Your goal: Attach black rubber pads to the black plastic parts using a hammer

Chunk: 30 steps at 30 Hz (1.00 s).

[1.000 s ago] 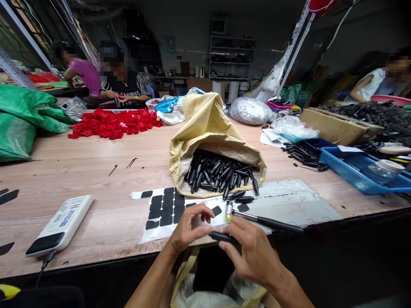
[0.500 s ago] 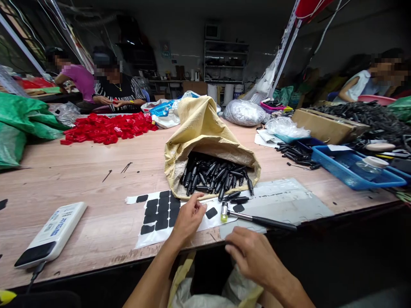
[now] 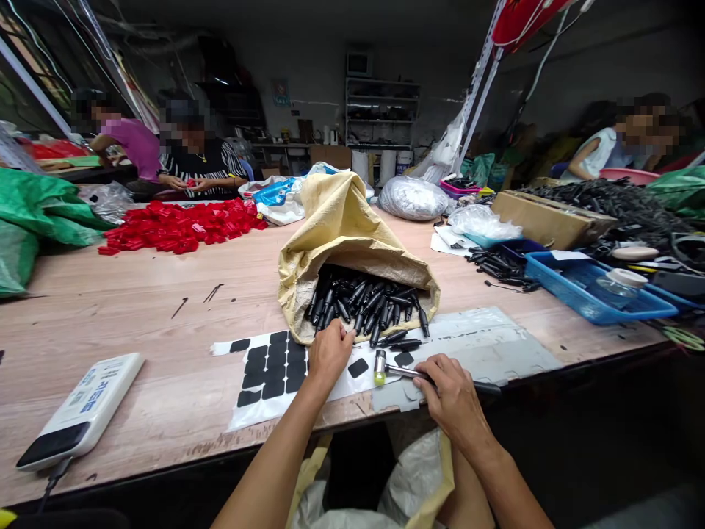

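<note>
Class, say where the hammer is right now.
In the head view, the hammer is right of centre, in front of the yellow bag, with the right hand at its handle.

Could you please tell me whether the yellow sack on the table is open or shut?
Open: the yellow sack's mouth gapes toward the person, with black parts showing inside it.

L hand now fwd at bag mouth, by blk parts; R hand up from table edge, now on hammer.
</note>
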Each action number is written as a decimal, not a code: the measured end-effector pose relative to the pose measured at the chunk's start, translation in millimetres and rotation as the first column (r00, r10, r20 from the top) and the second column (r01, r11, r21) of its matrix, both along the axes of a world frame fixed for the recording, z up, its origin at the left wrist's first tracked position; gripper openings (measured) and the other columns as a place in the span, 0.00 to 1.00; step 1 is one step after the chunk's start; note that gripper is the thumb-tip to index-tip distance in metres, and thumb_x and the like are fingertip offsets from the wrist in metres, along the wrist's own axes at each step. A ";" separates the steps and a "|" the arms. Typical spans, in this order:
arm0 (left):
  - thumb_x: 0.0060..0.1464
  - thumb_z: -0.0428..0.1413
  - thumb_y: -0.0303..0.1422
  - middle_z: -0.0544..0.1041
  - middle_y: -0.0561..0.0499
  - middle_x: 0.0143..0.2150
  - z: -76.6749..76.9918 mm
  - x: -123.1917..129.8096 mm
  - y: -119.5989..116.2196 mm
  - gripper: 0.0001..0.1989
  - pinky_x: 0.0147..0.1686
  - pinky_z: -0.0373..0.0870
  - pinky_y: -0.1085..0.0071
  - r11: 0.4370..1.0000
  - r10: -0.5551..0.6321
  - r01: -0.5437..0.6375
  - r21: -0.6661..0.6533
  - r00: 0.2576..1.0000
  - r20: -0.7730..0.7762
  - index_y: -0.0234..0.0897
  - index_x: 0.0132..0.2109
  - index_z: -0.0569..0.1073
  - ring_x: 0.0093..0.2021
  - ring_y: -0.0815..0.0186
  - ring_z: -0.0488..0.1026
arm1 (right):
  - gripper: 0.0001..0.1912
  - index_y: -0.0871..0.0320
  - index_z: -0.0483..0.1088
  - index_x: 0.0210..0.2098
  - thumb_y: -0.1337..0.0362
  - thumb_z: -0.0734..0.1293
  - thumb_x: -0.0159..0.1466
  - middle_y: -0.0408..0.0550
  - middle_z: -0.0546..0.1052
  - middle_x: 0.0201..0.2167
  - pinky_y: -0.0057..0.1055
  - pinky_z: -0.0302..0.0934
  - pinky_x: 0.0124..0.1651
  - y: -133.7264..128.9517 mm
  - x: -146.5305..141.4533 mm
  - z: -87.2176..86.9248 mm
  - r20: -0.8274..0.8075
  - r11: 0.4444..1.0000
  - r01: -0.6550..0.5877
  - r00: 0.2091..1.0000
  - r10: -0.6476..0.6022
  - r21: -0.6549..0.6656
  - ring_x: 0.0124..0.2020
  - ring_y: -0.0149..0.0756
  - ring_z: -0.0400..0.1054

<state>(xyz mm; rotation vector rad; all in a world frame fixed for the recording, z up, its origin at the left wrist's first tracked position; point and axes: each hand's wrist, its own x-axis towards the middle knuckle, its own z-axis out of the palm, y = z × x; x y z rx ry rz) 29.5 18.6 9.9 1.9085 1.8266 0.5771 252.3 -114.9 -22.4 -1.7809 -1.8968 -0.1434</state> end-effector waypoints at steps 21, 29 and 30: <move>0.50 0.60 0.35 0.78 0.53 0.31 10.5 -24.9 -40.2 0.04 0.31 0.58 0.70 0.947 -0.322 0.322 0.019 0.947 -0.005 0.43 0.35 0.77 0.34 0.61 0.73 | 0.08 0.54 0.69 0.43 0.61 0.59 0.72 0.48 0.75 0.39 0.36 0.57 0.44 -2.3 -6.6 -0.7 -0.054 0.999 0.024 0.998 -0.022 0.028 0.42 0.40 0.68; 0.53 0.60 0.31 0.77 0.51 0.38 -13.5 -27.9 -52.7 0.05 0.41 0.63 0.68 0.891 -0.412 0.387 0.238 0.909 0.065 0.41 0.40 0.76 0.42 0.60 0.71 | 0.12 0.54 0.68 0.48 0.59 0.55 0.74 0.46 0.79 0.40 0.29 0.66 0.39 -13.6 -30.5 9.2 -0.217 1.000 0.005 0.976 -0.006 -0.006 0.39 0.35 0.76; 0.53 0.60 0.31 0.77 0.51 0.38 -14.6 -28.6 -52.4 0.06 0.42 0.63 0.67 0.887 -0.421 0.394 0.240 0.904 0.076 0.41 0.40 0.76 0.42 0.60 0.70 | 0.13 0.53 0.68 0.51 0.60 0.56 0.74 0.47 0.80 0.43 0.29 0.67 0.41 -14.7 -33.8 10.0 -0.202 1.000 -0.003 0.979 0.004 0.005 0.41 0.36 0.76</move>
